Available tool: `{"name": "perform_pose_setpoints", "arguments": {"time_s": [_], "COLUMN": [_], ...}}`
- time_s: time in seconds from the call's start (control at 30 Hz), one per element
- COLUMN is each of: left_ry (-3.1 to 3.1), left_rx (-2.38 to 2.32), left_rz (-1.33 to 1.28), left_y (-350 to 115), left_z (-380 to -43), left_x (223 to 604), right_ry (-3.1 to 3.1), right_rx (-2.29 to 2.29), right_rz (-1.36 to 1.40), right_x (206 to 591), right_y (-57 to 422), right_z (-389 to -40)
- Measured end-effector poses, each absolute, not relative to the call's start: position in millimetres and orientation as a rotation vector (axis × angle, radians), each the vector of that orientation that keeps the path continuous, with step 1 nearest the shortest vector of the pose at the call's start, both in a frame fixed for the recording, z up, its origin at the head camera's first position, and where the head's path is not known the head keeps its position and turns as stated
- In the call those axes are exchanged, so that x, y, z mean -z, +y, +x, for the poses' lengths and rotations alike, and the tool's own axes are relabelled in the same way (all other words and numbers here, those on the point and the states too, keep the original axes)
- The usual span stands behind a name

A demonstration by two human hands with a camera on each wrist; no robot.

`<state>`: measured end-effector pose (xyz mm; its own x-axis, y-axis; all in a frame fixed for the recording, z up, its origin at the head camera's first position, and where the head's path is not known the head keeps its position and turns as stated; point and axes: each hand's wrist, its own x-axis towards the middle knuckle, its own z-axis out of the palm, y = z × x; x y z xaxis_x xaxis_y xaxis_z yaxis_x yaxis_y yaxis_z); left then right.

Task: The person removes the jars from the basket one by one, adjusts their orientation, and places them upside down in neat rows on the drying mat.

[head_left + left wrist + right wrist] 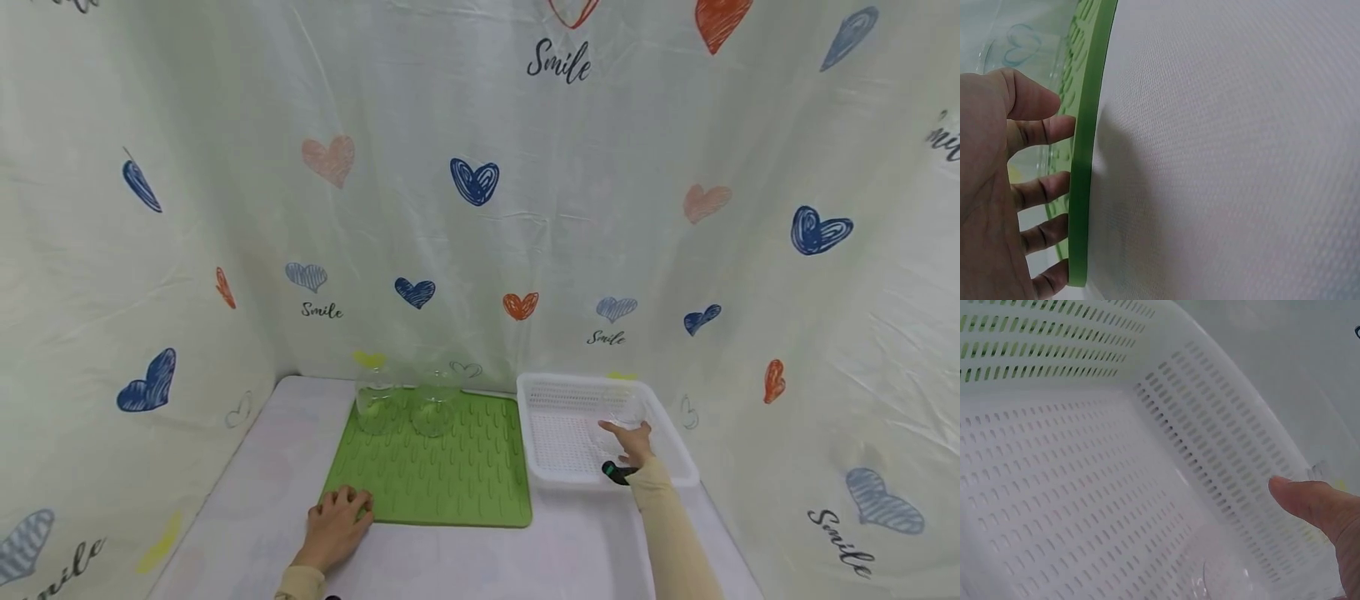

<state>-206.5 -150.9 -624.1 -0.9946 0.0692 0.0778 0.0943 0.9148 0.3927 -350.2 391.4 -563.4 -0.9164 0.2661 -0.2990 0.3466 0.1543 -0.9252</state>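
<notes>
My left hand (335, 525) rests at the front left corner of a green drying mat (450, 475). In the left wrist view its fingertips touch the green mat (1087, 144) near the edge, loosely bent. My right hand (636, 446) reaches into a white perforated basket (558, 481), thumb and fingers spread. A clear glass (624, 408) is in the basket by that hand, faint against the white. The right wrist view shows a round clear part of the glass (1225, 578) low in the basket, beside my thumb (1310, 500); the other fingers are mostly hidden.
Two clear glasses, a left one (375, 410) and a right one (433, 412), stand on the back left of the mat. The basket is just right of the mat. A curtain (480, 242) printed with hearts hangs behind and beside the white table (465, 562).
</notes>
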Motion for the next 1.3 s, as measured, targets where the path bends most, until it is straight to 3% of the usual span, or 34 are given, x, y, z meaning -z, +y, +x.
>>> {"name": "perform_pose_setpoints", "arguments": {"time_s": [0.33, 0.93, 1.3], "left_ry": [-3.006, -3.024, -3.039], "left_rx": [0.622, 0.631, 0.633], "left_rz": [-0.124, -0.101, -0.098], "left_y": [-151.3, -150.0, -151.0], "left_z": [-205.2, -206.8, -206.8], "left_x": [621.4, 623.6, 624.4], "right_ry": [2.392, 2.589, 2.55], "right_rx": [1.913, 1.712, 1.914], "right_rz": [0.625, 0.708, 0.744], "right_x": [582.2, 578.6, 578.1], "right_y": [394.7, 389.0, 385.8], "right_z": [-359.2, -362.3, -362.5]}}
